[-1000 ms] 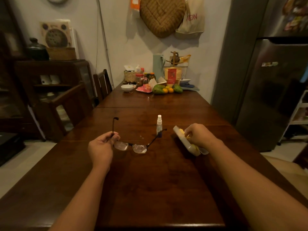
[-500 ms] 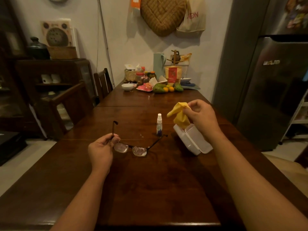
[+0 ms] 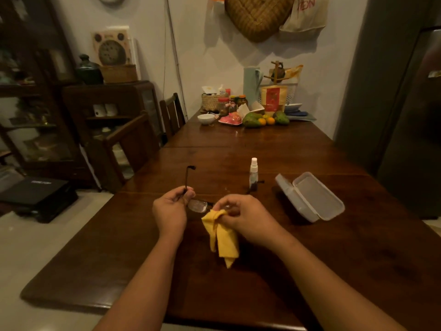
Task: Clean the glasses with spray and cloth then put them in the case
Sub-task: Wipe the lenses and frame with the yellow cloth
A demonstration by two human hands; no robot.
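Note:
Dark-framed glasses (image 3: pixel 197 205) are held above the wooden table (image 3: pixel 262 271). My left hand (image 3: pixel 171 211) grips them at the left hinge, one temple arm pointing away. My right hand (image 3: pixel 243 217) pinches a yellow cloth (image 3: pixel 223 237) against the right lens, and the cloth hangs down below my fingers. That lens is mostly hidden by my right hand. A small white spray bottle (image 3: pixel 253 173) stands upright just beyond my hands. The translucent case (image 3: pixel 310 197) lies open and empty to the right.
At the table's far end sit a white bowl (image 3: pixel 206 118), jars, a pink dish and fruit (image 3: pixel 253 119). Two dark chairs (image 3: pixel 133 142) stand along the left side. A grey fridge (image 3: pixel 405 115) is close on the right.
My right hand lifted the yellow cloth out of the case and brought it left to the glasses. My left hand raised the glasses slightly. The case now lies open and empty.

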